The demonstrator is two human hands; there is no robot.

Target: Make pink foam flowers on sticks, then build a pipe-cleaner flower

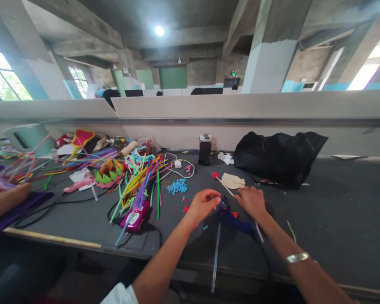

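My left hand (205, 205) hovers over the table with thumb and fingertips pinched together; whatever is between them is too small to make out. Just right of its fingertips lies a dark blue hot glue gun (232, 220) with an orange trigger. A clear glue stick (215, 257) juts from its rear past the table edge. My right hand (251, 202) is closed at the lower end of a thin pale stick (225, 187) with a red tip. Beside those fingers lies a cream piece of cloth (233, 181). A white stick (259, 232) shows beneath my right wrist.
Left of my hands are a blue pile of small pieces (177, 186), coloured pipe cleaners (139, 181) and a magenta box (135, 217) with cords. A phone (204, 153) and black bag (272, 158) stand behind. Another person's hand (12, 198) is at far left.
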